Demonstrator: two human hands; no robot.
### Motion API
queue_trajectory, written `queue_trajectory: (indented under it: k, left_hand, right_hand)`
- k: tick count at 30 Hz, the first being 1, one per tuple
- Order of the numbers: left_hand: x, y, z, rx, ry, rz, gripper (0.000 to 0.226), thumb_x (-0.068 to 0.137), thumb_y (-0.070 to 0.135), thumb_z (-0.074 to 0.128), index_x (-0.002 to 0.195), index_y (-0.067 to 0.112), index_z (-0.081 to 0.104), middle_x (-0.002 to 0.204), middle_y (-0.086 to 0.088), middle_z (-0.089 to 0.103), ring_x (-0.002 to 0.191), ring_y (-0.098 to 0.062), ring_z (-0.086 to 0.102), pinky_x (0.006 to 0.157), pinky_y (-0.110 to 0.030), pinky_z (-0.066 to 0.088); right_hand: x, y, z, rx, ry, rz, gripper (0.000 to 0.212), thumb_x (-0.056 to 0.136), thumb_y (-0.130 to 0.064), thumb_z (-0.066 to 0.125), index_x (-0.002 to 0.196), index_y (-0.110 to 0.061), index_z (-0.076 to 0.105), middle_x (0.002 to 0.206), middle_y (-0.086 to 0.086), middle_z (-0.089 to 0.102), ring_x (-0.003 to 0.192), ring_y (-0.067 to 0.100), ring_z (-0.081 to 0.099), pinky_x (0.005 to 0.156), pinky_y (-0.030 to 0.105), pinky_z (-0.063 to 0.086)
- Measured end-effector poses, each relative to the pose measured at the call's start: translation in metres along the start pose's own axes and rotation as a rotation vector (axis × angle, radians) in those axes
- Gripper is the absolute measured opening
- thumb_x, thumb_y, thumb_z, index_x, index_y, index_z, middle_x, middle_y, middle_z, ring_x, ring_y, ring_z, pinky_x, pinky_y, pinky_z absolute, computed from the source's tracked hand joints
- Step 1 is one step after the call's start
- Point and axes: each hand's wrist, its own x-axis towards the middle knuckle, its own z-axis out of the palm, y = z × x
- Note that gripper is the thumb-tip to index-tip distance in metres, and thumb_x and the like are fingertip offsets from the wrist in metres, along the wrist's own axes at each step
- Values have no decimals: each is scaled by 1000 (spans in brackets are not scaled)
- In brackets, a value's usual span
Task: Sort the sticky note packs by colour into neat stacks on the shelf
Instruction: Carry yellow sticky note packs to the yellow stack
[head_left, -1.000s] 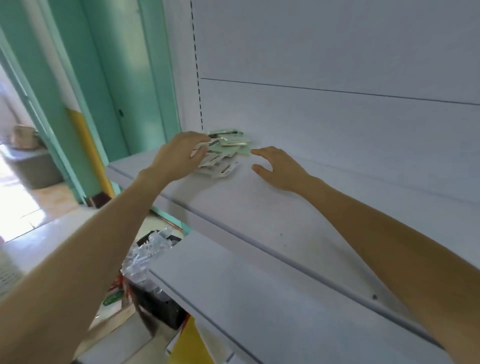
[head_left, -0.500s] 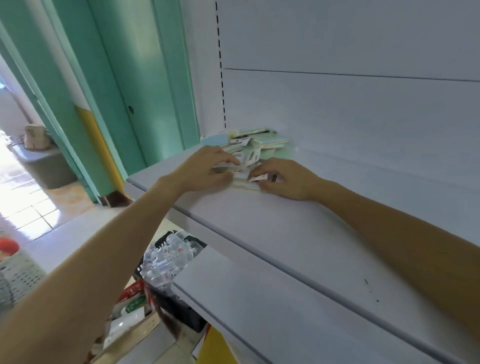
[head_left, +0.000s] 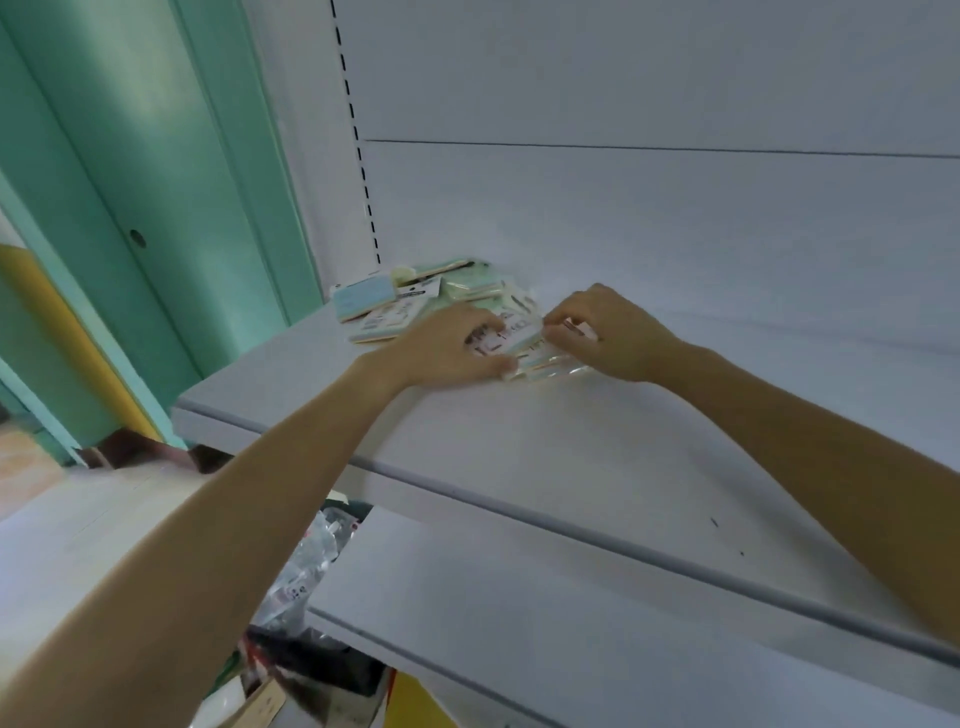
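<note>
Several sticky note packs (head_left: 415, 299) heaped loose at the 11 o'clock corner of the shelf (head_left: 519, 447), up against the back panel. Colours mixed: pale blue at the far left, mint green and cream behind, printed wrappers face up. No sorted stack anywhere in view. Looks like the very start of the job: pulling the first packs out of the heap.

Left hand (head_left: 441, 348) at 12 o'clock, palm down, reaching in from 7 o'clock on a long, nearly straight forearm. Fingers curled over the near edge of the heap, thumb at the lower corner of a wrapped pack (head_left: 522, 338). Gripping that pack rather than merely resting on it, as far as can be judged.

Right hand (head_left: 613, 332) just past 12, toward 1 o'clock, coming in from 4 o'clock. Knuckles up, fingertips bunched, pinching the opposite edge of what looks like the same pack; blur too heavy to be sure.

Next, probably: lift that pack free without dragging its neighbours, read its colour, then set it on bare shelf toward 3 o'clock to found a stack. Calls for a light but firm pinch, slippery film being likely, with one hand pinning the rest of the heap.
</note>
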Motion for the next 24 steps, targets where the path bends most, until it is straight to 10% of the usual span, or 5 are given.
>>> queue_trajectory:
  k: [7, 14, 20, 24]
  left_hand:
    - [6, 1, 3, -57, 81, 12, 57, 69, 47, 73, 112, 13, 56, 109, 0, 57, 92, -16, 52, 79, -28, 42]
    - [-1, 4, 5, -92, 155, 101, 33, 85, 39, 59, 99, 9, 60, 94, -7, 66, 78, -22, 56, 73, -32, 45]
    - [4, 7, 0, -639, 551, -285, 33, 97, 22, 34, 65, 17, 39, 60, 4, 38, 56, -8, 36, 51, -27, 24]
    - [9, 2, 7, -736, 427, -447, 19, 94, 24, 39, 98, 11, 53, 75, 1, 52, 76, -19, 49, 69, -30, 40]
  right_hand:
    - [-12, -16, 9, 130, 8, 136, 53, 87, -53, 47, 130, -22, 41, 99, -13, 55, 90, 13, 51, 75, 29, 39]
    - [-15, -25, 9, -239, 51, 155, 51, 92, -53, 30, 123, -17, 48, 117, 2, 63, 107, 27, 57, 85, 34, 37]
    - [-10, -29, 10, -243, -90, 376, 68, 78, -73, 37, 125, -26, 49, 128, 9, 46, 118, 29, 48, 99, 40, 35]
    - [-7, -34, 11, -299, -53, 403, 69, 74, -71, 48, 120, -20, 51, 127, 11, 49, 124, 29, 37, 101, 40, 31]
